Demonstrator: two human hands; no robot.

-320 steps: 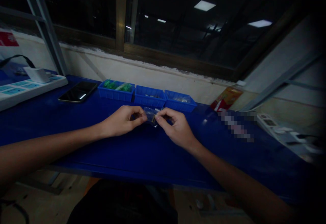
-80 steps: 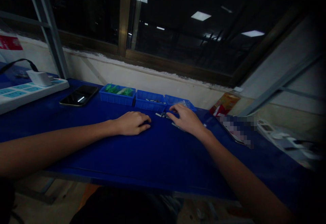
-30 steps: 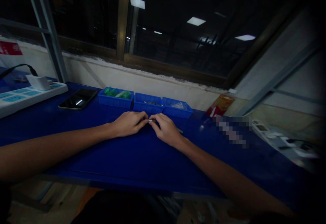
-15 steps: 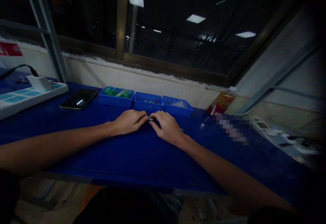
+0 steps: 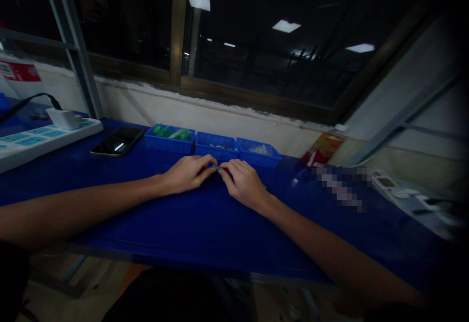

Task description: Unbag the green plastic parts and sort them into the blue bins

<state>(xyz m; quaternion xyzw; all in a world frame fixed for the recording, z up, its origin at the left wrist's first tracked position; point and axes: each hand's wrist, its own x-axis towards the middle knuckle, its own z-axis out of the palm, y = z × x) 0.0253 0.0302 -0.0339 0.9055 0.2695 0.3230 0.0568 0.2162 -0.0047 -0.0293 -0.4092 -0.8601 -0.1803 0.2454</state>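
A small, thin grey piece [image 5: 217,168] is pinched between my two hands just above the blue table; its kind is too small to tell. My left hand [image 5: 187,174] closes thumb and fingertips on its left end. From the other side, my right hand [image 5: 245,181] grips the right end, its curled fingers hiding much of it. Close behind the hands stand three blue bins: the left bin [image 5: 170,144] holds green material, the middle bin [image 5: 205,152] small metal-looking parts, and the right bin [image 5: 258,160] clear plastic-looking pieces.
A phone [image 5: 117,141] and a white power strip [image 5: 54,139] lie on the blue table [image 5: 176,229] at left. A labelled bottle [image 5: 22,75] stands behind them. An orange-red package [image 5: 323,149] leans near the wall at right, with another power strip [image 5: 395,190] beyond.
The view has shifted slightly, so the surroundings appear a little further right. My fingers have moved slightly around the grey piece, showing more of it between the hands.
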